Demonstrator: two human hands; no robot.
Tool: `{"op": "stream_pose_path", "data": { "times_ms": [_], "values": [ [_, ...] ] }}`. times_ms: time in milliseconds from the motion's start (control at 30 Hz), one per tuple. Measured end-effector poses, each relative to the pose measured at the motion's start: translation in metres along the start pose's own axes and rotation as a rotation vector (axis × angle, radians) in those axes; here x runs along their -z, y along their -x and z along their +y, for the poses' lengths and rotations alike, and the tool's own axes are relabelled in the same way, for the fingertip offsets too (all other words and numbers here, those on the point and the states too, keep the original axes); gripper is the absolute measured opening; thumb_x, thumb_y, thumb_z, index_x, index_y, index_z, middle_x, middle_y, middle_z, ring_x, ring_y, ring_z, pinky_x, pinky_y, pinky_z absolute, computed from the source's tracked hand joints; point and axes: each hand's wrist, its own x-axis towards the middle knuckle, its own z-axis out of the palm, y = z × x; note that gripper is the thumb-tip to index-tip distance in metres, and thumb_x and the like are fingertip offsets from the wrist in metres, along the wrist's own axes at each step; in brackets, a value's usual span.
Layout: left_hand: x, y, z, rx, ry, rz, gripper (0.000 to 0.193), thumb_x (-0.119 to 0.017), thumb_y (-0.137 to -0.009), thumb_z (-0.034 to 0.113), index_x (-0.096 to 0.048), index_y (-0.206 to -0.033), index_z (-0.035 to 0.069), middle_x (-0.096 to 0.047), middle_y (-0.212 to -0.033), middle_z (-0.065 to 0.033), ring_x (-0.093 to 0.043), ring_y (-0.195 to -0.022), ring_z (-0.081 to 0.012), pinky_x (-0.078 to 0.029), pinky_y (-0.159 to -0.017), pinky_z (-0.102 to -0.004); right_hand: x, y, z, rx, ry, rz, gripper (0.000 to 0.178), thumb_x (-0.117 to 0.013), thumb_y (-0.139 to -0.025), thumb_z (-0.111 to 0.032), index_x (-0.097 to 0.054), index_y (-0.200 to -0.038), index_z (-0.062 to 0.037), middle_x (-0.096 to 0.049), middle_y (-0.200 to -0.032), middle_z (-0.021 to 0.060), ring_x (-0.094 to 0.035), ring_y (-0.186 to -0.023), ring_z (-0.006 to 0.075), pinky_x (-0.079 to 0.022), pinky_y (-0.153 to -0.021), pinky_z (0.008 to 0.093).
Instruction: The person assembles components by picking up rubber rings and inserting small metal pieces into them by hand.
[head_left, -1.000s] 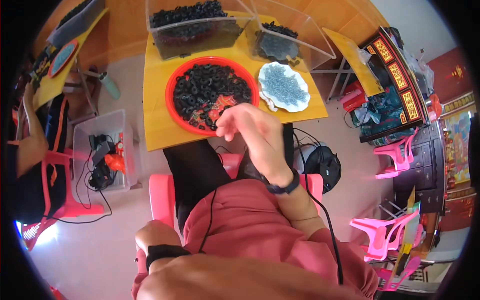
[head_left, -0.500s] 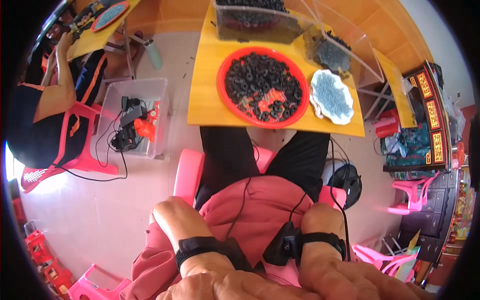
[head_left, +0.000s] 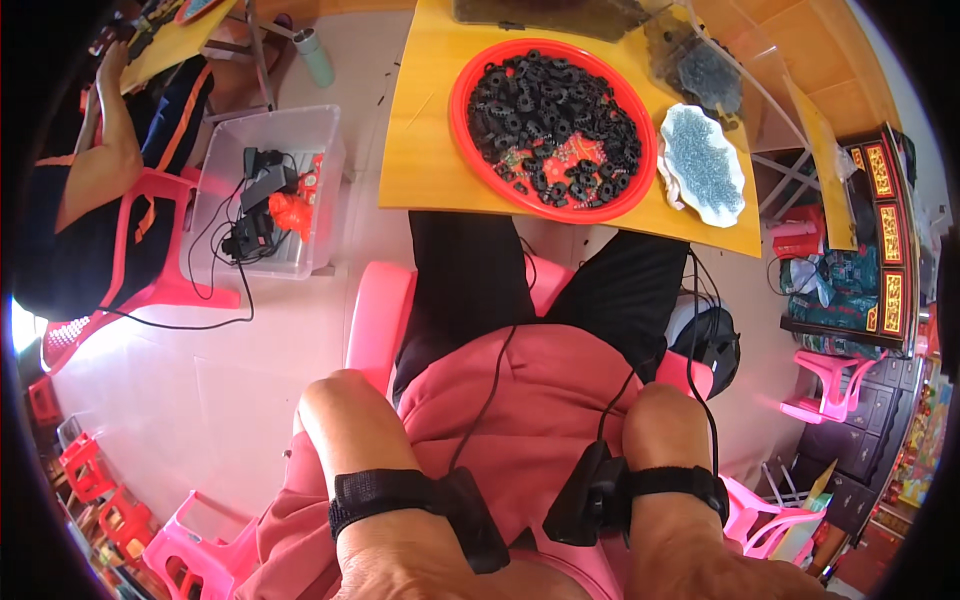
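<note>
My left hand (head_left: 410,572) and my right hand (head_left: 690,568) are drawn back close to my body at the lower edge. Their fingers lie out of sight, so whether they hold anything is hidden. Each wrist wears a black strap with a dark device and a cable. Ahead, on the yellow table (head_left: 420,150), sits a round red tray (head_left: 459,120) heaped with black ring-shaped parts (head_left: 550,100), some of its red bottom showing through. Beside it on the right stands a white scalloped dish (head_left: 728,212) full of small grey-blue pieces (head_left: 703,160). Both hands are well apart from these.
Clear plastic boxes (head_left: 560,14) with dark contents stand at the table's far side. On the floor at left, a clear bin (head_left: 325,240) holds cables and black devices. Another person's arm (head_left: 110,165) shows at far left. A black bag (head_left: 715,350) lies right of my seat.
The view has shifted, so the table sits higher in the picture. More of my forearms shows and less of my hands. The tray and dish look undisturbed.
</note>
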Motion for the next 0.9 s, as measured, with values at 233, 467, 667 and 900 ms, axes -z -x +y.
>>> {"op": "stream_pose_path", "data": {
  "times_ms": [233, 467, 667, 900],
  "values": [
    [-0.007, 0.038, 0.01, 0.073, 0.034, 0.059, 0.004, -0.06, -0.091, 0.007, -0.063, -0.088, 0.005, -0.068, -0.086, -0.0027, -0.063, -0.069, -0.0093, -0.046, -0.07, -0.0202, -0.004, -0.013, -0.014, 0.063, 0.335, 0.013, 0.021, -0.051, -0.097, -0.022, -0.055, -0.105, -0.0024, -0.062, -0.096, 0.0088, -0.06, -0.089, 0.0184, -0.049, -0.084, 0.0365],
    [-0.012, 0.06, 0.02, 0.122, 0.054, 0.099, 0.004, -0.061, -0.091, 0.008, -0.064, -0.09, 0.006, -0.069, -0.088, -0.0028, -0.063, -0.071, -0.0095, -0.047, -0.073, -0.0211, -0.007, -0.028, -0.029, 0.104, 0.672, 0.029, 0.02, -0.05, -0.098, -0.023, -0.055, -0.1, -0.0043, -0.062, -0.091, 0.0068, -0.06, -0.086, 0.0171, -0.049, -0.082, 0.0365],
    [-0.02, 0.076, 0.021, 0.206, 0.019, 0.209, 0.005, -0.061, -0.092, 0.01, -0.064, -0.092, 0.006, -0.069, -0.089, -0.0028, -0.063, -0.072, -0.0096, -0.047, -0.074, -0.0219, -0.013, -0.039, -0.027, 0.189, 0.897, 0.105, 0.019, -0.049, -0.098, -0.024, -0.056, -0.095, -0.0058, -0.062, -0.088, 0.0051, -0.059, -0.084, 0.016, -0.049, -0.08, 0.0365],
    [-0.02, 0.072, 0.016, 0.3, 0.0, 0.342, 0.007, -0.061, -0.093, 0.011, -0.065, -0.094, 0.006, -0.07, -0.091, -0.0028, -0.064, -0.073, -0.0097, -0.047, -0.077, -0.0228, -0.02, -0.051, -0.039, 0.285, 1.177, 0.205, 0.02, -0.048, -0.098, -0.024, -0.057, -0.09, -0.0077, -0.061, -0.083, 0.0032, -0.059, -0.081, 0.0147, -0.05, -0.078, 0.0365]
  ]
}}
